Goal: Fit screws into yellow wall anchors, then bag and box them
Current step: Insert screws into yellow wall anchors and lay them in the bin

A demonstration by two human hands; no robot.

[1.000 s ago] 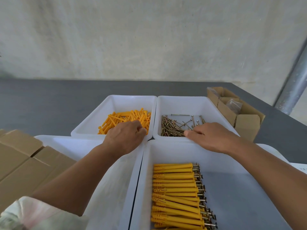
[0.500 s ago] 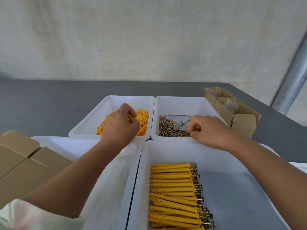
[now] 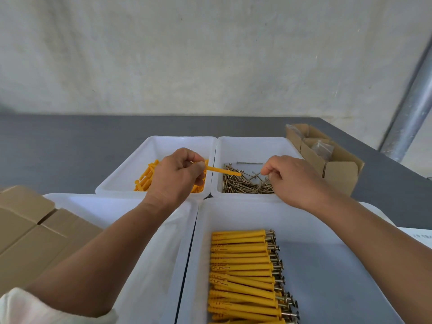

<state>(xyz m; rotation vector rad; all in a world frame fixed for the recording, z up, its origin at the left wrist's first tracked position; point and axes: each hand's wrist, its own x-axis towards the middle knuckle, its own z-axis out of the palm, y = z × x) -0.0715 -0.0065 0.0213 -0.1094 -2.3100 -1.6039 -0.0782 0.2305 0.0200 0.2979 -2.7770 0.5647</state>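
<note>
My left hand (image 3: 177,178) pinches one yellow wall anchor (image 3: 222,170), its tip pointing right over the divide between the two far tubs. Loose anchors (image 3: 146,178) lie in the far left white tub (image 3: 163,143). My right hand (image 3: 294,181) hovers over the screw pile (image 3: 243,185) in the far right white tub (image 3: 252,143), fingertips pinched on a thin screw (image 3: 256,175). The two hands are a short gap apart. A neat row of anchors fitted with screws (image 3: 243,272) fills the near right tub (image 3: 327,265).
A near left white tub (image 3: 105,202) sits under my left forearm. Flat brown cardboard boxes (image 3: 35,242) lie at the left edge. An open cardboard box (image 3: 339,169) with a plastic bag stands at the back right. A metal pole (image 3: 411,108) rises beyond the grey table.
My left hand lifted out of the anchor tub with one anchor and turned it toward the right. My right hand closed its fingers on a screw and rose from the pile.
</note>
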